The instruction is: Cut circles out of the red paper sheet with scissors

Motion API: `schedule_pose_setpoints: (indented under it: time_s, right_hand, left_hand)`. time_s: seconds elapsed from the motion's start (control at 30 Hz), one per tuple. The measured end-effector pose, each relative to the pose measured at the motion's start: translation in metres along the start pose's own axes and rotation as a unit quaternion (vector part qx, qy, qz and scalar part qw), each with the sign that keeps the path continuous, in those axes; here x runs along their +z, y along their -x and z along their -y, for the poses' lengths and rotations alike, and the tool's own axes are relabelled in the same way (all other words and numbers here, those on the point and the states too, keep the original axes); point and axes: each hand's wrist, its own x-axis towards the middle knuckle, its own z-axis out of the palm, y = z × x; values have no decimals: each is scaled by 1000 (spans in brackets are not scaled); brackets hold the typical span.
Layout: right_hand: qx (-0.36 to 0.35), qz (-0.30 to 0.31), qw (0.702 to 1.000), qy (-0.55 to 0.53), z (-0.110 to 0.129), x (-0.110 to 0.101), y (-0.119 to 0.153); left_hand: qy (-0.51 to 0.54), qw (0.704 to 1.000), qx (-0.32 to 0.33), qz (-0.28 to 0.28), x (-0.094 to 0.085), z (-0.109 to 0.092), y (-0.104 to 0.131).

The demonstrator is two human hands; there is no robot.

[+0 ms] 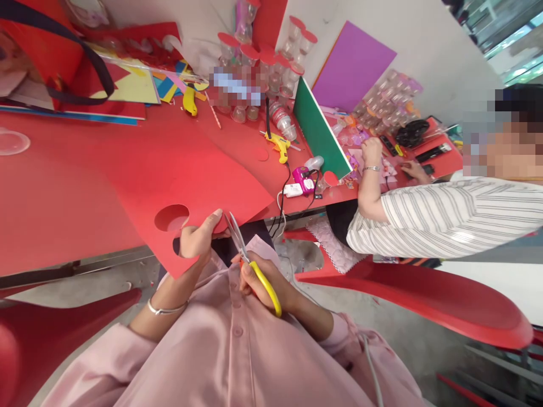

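A large red sheet (195,175) reaches from the table edge toward me, with round holes cut near its lower edge. My left hand (195,240) grips this sheet at the cut edge, thumb on top. In my right hand (268,281) is a pair of scissors (263,285) with yellow handles. Its metal blades are parted and point up and away from me, their tips close beside the sheet's edge near my left thumb. Part of my left hand's fingers is hidden beneath the sheet.
On the red table (51,209) lie a yellow glue gun (279,148), a pink plug adapter (304,181) with cables, and stacked clear cups with red discs (267,55). A green board (320,133) stands between me and a co-worker in a striped sleeve (432,212). Red chairs (407,297) flank me.
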Motion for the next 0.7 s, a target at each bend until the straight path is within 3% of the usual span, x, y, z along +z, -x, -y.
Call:
schedule_pose_setpoints:
  time_s: [0.3, 0.7]
  right_hand:
    - [3, -32, 999, -12, -10, 3, -3]
    - [73, 1, 997, 13, -1, -11, 7]
  left_hand:
    - [-16, 999, -10, 43, -4, 9, 4]
    - [-32, 999, 11, 38, -7, 9, -4]
